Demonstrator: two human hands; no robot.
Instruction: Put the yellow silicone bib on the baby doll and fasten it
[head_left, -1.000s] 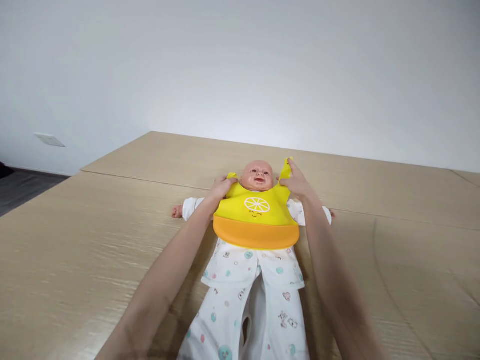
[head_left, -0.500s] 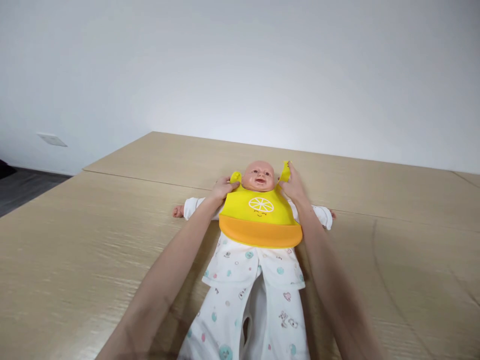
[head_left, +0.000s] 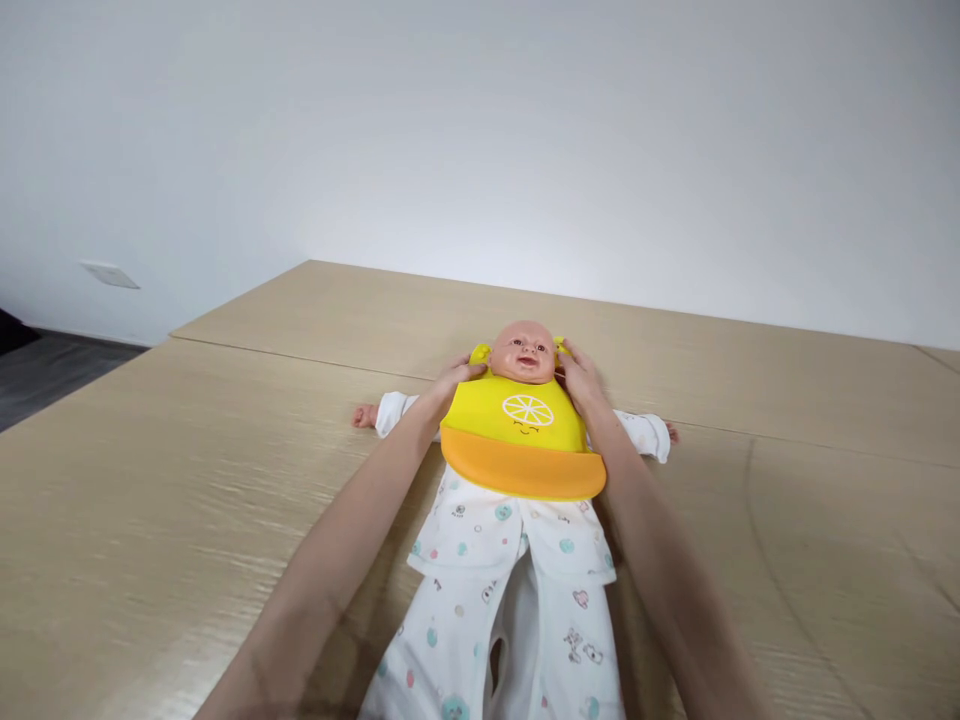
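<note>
A baby doll [head_left: 523, 350] lies face up with its arms spread, dressed in a white patterned outfit [head_left: 517, 535]. Over its chest is a yellow bib [head_left: 480, 405] with a white citrus print and an orange pocket [head_left: 525, 465]. My left hand [head_left: 455, 375] is closed on the bib's strap at the left of the doll's head. At the other side, my right hand [head_left: 580, 372] grips the second strap close to the head. Parts of both straps are hidden by my fingers and the doll's head.
The doll rests on a pale wooden table [head_left: 225, 470] with a seam running across it. A white wall [head_left: 525, 150] rises behind the far edge. Low on the wall at left sits a plate [head_left: 110, 274], above dark flooring [head_left: 60, 370].
My right hand has brought its strap down and inward, from sticking up to beside the doll's head. My left hand stays at its strap. The view has shifted slightly.
</note>
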